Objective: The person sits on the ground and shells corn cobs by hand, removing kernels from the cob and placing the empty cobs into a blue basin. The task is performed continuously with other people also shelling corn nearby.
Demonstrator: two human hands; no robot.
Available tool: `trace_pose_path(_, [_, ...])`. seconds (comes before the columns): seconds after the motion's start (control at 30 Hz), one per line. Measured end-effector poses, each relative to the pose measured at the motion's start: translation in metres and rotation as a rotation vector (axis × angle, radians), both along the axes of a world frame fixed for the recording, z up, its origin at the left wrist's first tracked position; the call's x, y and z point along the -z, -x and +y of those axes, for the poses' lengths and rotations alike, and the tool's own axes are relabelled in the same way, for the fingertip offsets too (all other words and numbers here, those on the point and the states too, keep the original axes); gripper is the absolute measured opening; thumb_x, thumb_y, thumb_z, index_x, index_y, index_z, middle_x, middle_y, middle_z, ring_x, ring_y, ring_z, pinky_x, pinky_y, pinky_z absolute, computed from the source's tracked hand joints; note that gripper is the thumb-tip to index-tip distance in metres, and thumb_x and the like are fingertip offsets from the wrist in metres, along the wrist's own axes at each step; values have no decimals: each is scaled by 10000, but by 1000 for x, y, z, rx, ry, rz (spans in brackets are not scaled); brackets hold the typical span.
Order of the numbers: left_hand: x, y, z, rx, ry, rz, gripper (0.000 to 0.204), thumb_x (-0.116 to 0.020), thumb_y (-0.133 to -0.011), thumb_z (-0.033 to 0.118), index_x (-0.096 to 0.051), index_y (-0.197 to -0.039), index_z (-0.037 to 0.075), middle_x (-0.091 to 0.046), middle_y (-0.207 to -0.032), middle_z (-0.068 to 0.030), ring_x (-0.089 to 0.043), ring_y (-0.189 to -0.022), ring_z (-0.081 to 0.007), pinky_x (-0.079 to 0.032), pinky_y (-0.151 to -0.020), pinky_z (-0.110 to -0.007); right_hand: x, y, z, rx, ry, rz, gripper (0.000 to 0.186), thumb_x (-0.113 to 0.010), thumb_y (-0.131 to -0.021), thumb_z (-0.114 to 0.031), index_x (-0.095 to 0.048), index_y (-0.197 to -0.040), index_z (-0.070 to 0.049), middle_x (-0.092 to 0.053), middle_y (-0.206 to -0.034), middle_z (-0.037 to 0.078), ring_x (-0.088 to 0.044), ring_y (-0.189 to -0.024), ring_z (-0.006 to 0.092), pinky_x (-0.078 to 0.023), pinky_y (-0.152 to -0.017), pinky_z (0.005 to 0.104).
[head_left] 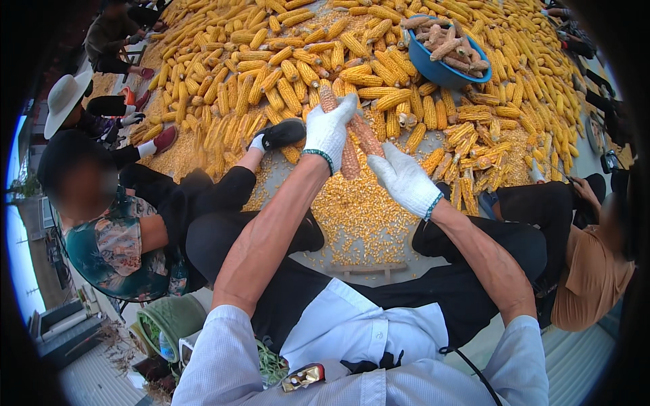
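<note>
I get bright, diffuse daylight | soft shadows | held corncobs (350, 162) fairly sharp | black vignette (blue fringe, far left) | rim bends | blur over seated person's head (80, 177)

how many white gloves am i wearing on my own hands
2: one glove is on the left hand, wrapped around a reddish cob; the other is on the right hand, against another reddish cob. Both are plainly visible.

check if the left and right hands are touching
Apart. The head view shows a gap between the left hand and right hand, with part of a cob visible between them.
</note>
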State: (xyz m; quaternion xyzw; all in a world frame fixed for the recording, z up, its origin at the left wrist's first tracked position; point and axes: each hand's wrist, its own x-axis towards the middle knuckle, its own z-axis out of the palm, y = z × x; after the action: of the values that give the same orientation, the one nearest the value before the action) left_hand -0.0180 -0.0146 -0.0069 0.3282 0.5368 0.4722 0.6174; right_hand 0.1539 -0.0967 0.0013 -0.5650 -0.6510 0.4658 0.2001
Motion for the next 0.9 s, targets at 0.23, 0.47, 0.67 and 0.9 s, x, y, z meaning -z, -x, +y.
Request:
trace_pose_path(0.23, [-3, 10, 4, -22, 38, -1, 361, -700, -977, 373, -638, -1070, 30, -682, -904, -76, -680, -755, -181, -587, -634, -331, -18, -15, 4, 139, 700, 881, 448, -429, -1093, -434, -590, -1118, -16, -421, -630, -50, -350, -442, 24, -241, -381, 196])
trace_pose_path(0.47, [-11, 7, 11, 69, 8, -126, 492, -674, -978, 455, -615, -1162, 3, -674, -1041, -104, -681, -917, -221, -599, -793, -388, -18, -20, 8, 187, 686, 906, 470, -407, -1099, -449, -599, -1110, -20, -411, -609, -53, -313, -405, 27, -241, -350, 193])
trace_pose_path(0.67, [-18, -8, -10, 244, -163, 167, 483, -701, -969, 392, -629, -1274, 24, -668, -1102, -69, -619, -953, -151, -492, -825, -301, -25, -14, -3, 137, 551, 593, 430, -411, -1094, -426, -581, -1129, -32, -404, -632, -52, -313, -443, 45, -231, -396, 225])
trace_pose_path(0.9, [-19, -2, -14, 291, -119, 460, 388, -753, -893, 321, -689, -1013, -43, -703, -886, -81, -615, -819, -131, -514, -781, -309, -1, -21, -3, -34, 152, 111, 450, -475, -1042, -447, -571, -1050, -8, -517, -696, 63, -509, -566, 197, -408, -533, 356])
